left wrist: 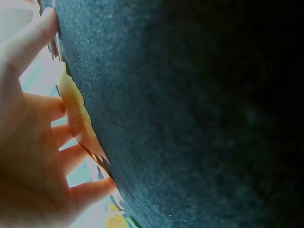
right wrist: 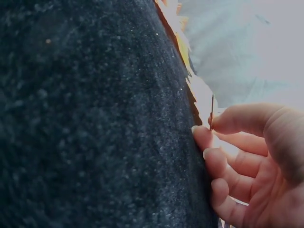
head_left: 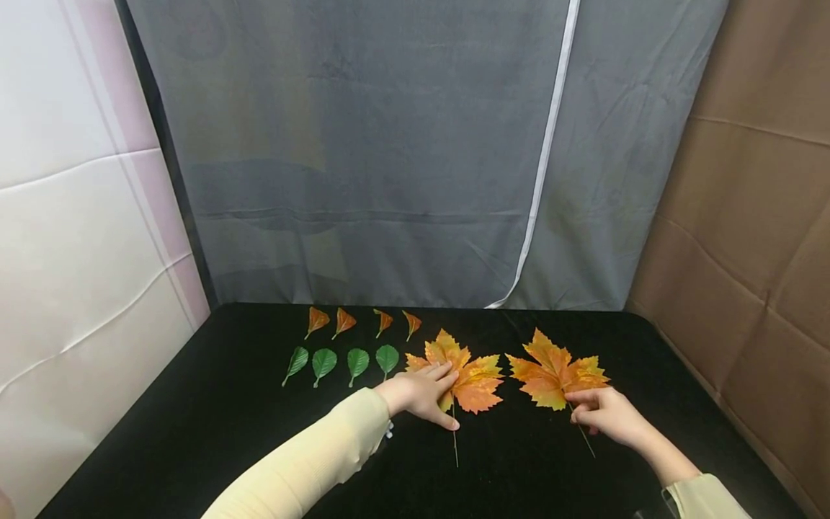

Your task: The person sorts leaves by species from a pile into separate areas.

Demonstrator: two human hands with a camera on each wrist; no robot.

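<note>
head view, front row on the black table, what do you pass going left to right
four green leaves → left hand resting on a big orange maple leaf → second maple leaf → right hand pinching its stem

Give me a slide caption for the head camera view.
Two hands rest on two orange maple leaves beside rows of small leaves.

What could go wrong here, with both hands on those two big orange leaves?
1. The right hand pinches the right maple leaf by its thin stem, which looks easy to bend or snap.
2. The left hand rests flat on the left maple leaf; sliding it might crumple the lobes.
3. The left sleeve lies close to the small green leaves and could knock that row askew.
</note>
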